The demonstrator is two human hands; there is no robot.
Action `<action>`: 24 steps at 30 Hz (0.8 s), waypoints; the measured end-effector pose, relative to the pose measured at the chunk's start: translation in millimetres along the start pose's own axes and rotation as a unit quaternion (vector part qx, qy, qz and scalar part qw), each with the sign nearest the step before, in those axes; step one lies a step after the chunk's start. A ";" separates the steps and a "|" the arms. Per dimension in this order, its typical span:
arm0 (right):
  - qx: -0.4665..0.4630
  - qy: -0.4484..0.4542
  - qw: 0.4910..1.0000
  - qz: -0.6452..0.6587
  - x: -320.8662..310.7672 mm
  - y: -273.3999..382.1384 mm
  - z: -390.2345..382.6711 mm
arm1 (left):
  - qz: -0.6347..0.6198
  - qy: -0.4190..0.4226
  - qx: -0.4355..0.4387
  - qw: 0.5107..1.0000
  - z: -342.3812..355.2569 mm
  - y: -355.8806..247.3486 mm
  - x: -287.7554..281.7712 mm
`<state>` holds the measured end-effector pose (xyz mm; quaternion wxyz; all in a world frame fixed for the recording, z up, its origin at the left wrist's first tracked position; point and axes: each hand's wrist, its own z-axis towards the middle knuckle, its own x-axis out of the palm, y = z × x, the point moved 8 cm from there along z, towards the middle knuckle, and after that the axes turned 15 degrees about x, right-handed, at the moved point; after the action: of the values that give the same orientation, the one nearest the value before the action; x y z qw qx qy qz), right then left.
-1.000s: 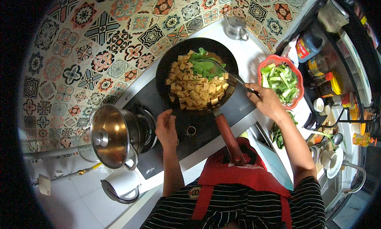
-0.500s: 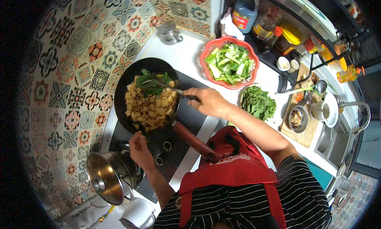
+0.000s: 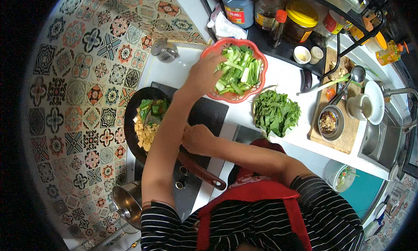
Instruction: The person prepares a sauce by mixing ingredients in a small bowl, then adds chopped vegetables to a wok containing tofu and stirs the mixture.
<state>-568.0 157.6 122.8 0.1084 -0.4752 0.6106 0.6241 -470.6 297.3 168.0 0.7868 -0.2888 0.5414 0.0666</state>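
My left hand [image 3: 204, 75] reaches over the rim of a scalloped red bowl [image 3: 264, 72], its bent fingers down at the chopped pale-stemmed greens [image 3: 244, 72] inside. The left forearm crosses above a black frying pan [image 3: 133, 140], hiding much of it. Light tofu cubes [image 3: 146, 133] and some wilted leaves [image 3: 152, 109] show in the pan. My right hand [image 3: 198, 140] is closed beside the pan's right side, under the left arm. The metal spatula it held a moment ago is hidden behind that arm. The pan's brown handle [image 3: 202, 170] points toward me.
A heap of dark green leaves [image 3: 276, 112] lies right of the bowl. Further right, a cutting board [image 3: 344, 142] bears a small metal bowl [image 3: 331, 122] of chopped seasoning. Behind stand a glass jar [image 3: 164, 50] and several bottles. A steel pot lid [image 3: 126, 203] is at lower left.
My left hand has gone from the pan's near edge up to the bowl of chopped greens. My right hand has drawn back toward me. The view has shifted.
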 end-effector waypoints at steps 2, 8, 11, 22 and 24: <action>-0.026 -0.043 0.994 0.095 28.0 -12.9 9.2 | -0.010 0.045 0.029 0.999 35.1 27.5 44.5; -0.114 -0.097 0.951 0.269 0.0 -27.9 -6.9 | 0.056 0.157 -0.073 0.983 62.7 58.1 123.7; -0.036 0.128 0.946 0.295 5.0 -30.2 -2.1 | -0.047 0.231 -0.056 0.970 36.1 56.7 125.5; -0.052 0.113 0.949 0.290 23.9 -29.4 11.4 | -0.022 0.278 -0.003 0.960 18.0 65.8 102.8; -0.056 0.100 0.946 0.303 27.3 -29.3 14.9 | -0.037 0.258 -0.141 0.955 46.2 80.2 113.8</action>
<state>-568.2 165.1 80.6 -0.1746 -0.3327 0.6975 0.6102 -420.4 364.1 47.4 0.5733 -0.4238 0.7003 0.0363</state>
